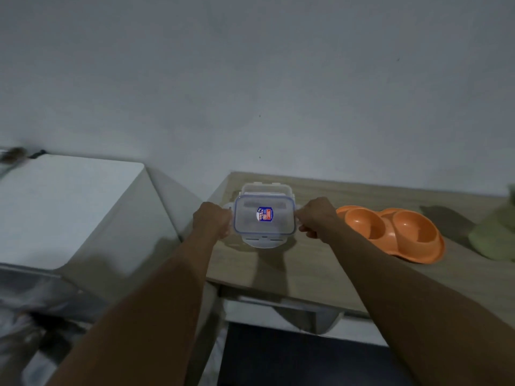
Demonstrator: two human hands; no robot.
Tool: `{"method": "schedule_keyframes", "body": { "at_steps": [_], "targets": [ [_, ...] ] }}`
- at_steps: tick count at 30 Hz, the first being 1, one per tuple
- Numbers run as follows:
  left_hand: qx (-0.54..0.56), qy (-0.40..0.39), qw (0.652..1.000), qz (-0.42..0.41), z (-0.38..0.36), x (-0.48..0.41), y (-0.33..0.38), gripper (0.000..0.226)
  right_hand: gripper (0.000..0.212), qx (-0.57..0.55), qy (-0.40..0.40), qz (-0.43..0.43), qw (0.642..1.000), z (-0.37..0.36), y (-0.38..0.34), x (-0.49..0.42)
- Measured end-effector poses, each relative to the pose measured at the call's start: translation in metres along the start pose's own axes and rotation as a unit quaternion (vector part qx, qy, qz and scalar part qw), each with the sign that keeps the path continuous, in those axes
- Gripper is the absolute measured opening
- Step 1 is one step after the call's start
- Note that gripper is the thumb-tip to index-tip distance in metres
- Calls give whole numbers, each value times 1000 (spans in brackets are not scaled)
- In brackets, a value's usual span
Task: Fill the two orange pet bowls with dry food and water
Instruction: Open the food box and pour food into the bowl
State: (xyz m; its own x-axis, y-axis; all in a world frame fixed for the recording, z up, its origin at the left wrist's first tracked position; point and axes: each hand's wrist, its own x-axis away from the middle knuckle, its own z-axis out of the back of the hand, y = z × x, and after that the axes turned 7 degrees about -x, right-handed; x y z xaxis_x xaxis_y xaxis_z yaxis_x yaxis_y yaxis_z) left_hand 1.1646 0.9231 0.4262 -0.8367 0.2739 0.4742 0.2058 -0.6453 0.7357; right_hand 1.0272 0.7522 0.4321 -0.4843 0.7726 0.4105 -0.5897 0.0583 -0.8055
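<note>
A clear plastic food container (264,215) with a blue-rimmed snap lid and a small sticker stands on the wooden table (320,268). My left hand (213,218) grips the lid's left side flap, and my right hand (316,217) grips its right side flap. The front and back flaps stick outward. Its contents cannot be made out through the lid. An orange double pet bowl (395,232) lies just right of my right hand, and both of its wells look empty.
A pale green object (496,235) sits at the table's right edge, partly cut off. A white appliance or cabinet (64,204) stands to the left, separated from the table by a gap. A plain wall rises behind.
</note>
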Motion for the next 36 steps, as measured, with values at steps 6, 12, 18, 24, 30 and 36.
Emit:
{"method": "schedule_keyframes", "body": {
  "at_steps": [6,12,18,24,30,36],
  "targets": [
    [-28,-20,998,48,-12,12,-51,23,7,30,-43,-59,997,-5,40,10],
    [-70,-12,997,32,-21,15,-72,31,13,45,-29,-57,997,-17,80,16],
    [-167,56,984,11,-21,15,-82,40,27,87,16,-32,996,-22,97,20],
    [-149,107,983,12,-23,13,-80,40,28,82,16,-34,996,-21,100,20],
    [-215,88,973,-5,-13,2,-76,37,26,90,48,-36,994,-14,86,12],
    [-191,115,973,-61,-7,-16,-42,30,21,31,92,32,995,-15,44,-6]
  ]
}}
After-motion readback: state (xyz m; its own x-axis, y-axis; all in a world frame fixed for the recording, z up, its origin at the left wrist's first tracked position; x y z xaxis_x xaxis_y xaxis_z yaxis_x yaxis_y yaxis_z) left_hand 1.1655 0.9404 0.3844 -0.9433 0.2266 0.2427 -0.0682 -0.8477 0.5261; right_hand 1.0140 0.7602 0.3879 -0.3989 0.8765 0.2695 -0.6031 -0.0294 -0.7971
